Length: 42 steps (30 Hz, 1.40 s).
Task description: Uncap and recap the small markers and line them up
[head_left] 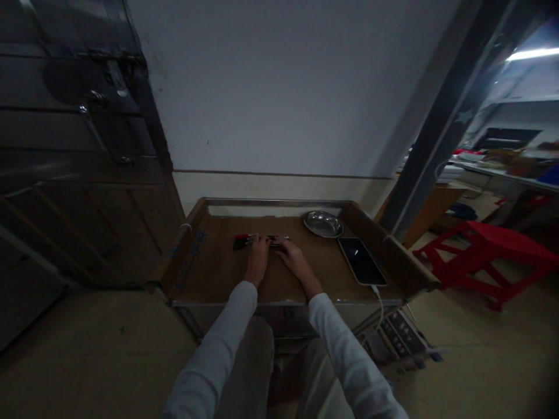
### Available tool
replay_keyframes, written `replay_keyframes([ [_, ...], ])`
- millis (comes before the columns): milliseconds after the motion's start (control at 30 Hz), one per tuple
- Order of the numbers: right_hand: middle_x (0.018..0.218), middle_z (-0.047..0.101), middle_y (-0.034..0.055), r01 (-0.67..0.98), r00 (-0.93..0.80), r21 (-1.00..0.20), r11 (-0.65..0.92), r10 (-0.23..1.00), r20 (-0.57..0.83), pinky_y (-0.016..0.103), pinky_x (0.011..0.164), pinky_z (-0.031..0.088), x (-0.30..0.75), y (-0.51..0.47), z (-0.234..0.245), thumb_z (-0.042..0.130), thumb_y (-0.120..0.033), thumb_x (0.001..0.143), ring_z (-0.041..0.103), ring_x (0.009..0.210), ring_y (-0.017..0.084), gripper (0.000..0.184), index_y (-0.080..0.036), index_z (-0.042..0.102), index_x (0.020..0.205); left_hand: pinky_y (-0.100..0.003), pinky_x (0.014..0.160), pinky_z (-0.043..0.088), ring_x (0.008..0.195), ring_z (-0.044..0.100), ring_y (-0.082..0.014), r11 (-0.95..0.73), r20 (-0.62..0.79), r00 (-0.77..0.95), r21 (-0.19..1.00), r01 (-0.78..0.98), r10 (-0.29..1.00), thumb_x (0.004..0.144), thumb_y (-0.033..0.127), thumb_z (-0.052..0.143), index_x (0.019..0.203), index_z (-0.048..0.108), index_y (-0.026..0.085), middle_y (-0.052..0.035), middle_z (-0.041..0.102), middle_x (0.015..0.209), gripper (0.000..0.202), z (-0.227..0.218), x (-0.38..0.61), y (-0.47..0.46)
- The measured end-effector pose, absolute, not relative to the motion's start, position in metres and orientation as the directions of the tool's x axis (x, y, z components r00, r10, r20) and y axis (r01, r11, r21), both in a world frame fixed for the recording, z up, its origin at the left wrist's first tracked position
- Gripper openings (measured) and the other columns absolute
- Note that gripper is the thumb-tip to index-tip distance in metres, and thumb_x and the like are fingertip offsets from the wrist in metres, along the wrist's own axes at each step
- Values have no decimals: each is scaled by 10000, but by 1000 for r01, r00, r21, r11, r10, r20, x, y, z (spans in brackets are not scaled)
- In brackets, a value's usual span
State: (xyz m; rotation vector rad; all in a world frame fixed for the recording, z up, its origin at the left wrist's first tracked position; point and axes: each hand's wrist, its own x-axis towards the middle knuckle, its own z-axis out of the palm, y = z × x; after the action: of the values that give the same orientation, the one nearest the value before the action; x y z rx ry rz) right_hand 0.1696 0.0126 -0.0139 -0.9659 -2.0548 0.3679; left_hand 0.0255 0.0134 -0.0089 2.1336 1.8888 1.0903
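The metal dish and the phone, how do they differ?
The metal dish is round and silvery; the phone is oblong, with a dark screen. A white cable plugs into the phone, not the dish. The dish sits nearer the wall than the phone does. Both rest on the brown tabletop.

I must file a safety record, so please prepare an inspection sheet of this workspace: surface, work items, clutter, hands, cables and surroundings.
Surface: brown tabletop with raised sides.
Work items: slender items with black and red parts, lying crosswise; kind unclear.
Clutter: metal dish and phone, both at right.
Hands: left hand and right hand both at the items; grip unclear.
Cables: white cable from the phone, hanging over the front edge.
Surroundings: door at left, wall ahead, red stool at right.
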Motion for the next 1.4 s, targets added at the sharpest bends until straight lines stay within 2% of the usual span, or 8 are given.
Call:
replay_keyframes([
  [133, 1118, 575, 100, 706, -286, -404, 582, 756, 589, 410, 888, 426, 176, 9, -18, 559, -246, 816, 520, 1048, 242, 247, -213, 599, 1057, -341, 891, 430, 995, 531, -187, -350, 518, 90, 429, 833, 851, 872, 101, 386, 1003, 529, 157, -97, 526, 1043, 202, -12, 25, 0],
  [267, 980, 583, 104, 808, -248, -329, 489, 789, 563, 383, 816, 428, 179, 11, -24, 554, -255, 825, 521, 914, 241, 164, -196, 644, 948, -348, 888, 435, 977, 527, -193, -433, 483, 231, 362, 826, 844, 849, 150, 475, 976, 530, 168, -79, 526, 1013, 139, -13, 27, -6],
  [433, 936, 588, 77, 797, -271, -326, 509, 783, 560, 342, 816, 417, 177, 15, -24, 513, -229, 851, 521, 889, 213, 144, -211, 648, 898, -347, 864, 442, 939, 537, -188, -401, 481, 193, 379, 834, 855, 859, 161, 475, 904, 536, 173, -67, 531, 953, 76, -14, 28, 0],
  [667, 974, 569, 85, 873, -202, -293, 389, 837, 509, 314, 798, 386, 173, 15, -11, 478, -178, 854, 515, 916, 209, 176, -195, 608, 971, -326, 839, 441, 919, 537, -176, -322, 478, 98, 413, 852, 873, 862, 137, 458, 909, 504, 162, -65, 531, 951, 71, -9, 28, 7],
  [933, 947, 544, 90, 871, -184, -302, 388, 827, 531, 305, 768, 371, 174, 11, -12, 434, -114, 815, 496, 866, 198, 225, -186, 632, 894, -326, 802, 444, 879, 542, -183, -264, 443, 56, 423, 867, 895, 860, 142, 452, 876, 508, 160, -74, 542, 928, 61, -2, 28, 3],
  [1033, 965, 544, 90, 861, -224, -289, 418, 822, 523, 312, 784, 370, 172, 8, -11, 435, -115, 813, 491, 906, 204, 243, -195, 629, 936, -379, 835, 432, 934, 531, -226, -178, 499, -47, 393, 902, 865, 874, 152, 394, 924, 524, 137, -127, 542, 971, 140, -4, 26, -4],
  [1200, 1075, 533, 96, 841, -354, -232, 489, 821, 448, 343, 846, 360, 167, 6, -8, 452, -117, 809, 479, 998, 220, 312, -240, 620, 1041, -482, 874, 389, 1065, 468, -311, 103, 531, -346, 433, 895, 774, 841, 146, 385, 1092, 472, 87, -222, 475, 1158, 272, -7, 21, -15],
  [1400, 1096, 532, 100, 824, -322, -299, 480, 833, 451, 366, 872, 366, 167, 6, -8, 459, -103, 792, 472, 1037, 225, 341, -231, 621, 1064, -515, 884, 362, 1054, 469, -321, 197, 499, -420, 438, 877, 758, 873, 148, 308, 1026, 501, 87, -224, 511, 1090, 254, -9, 18, -18],
])
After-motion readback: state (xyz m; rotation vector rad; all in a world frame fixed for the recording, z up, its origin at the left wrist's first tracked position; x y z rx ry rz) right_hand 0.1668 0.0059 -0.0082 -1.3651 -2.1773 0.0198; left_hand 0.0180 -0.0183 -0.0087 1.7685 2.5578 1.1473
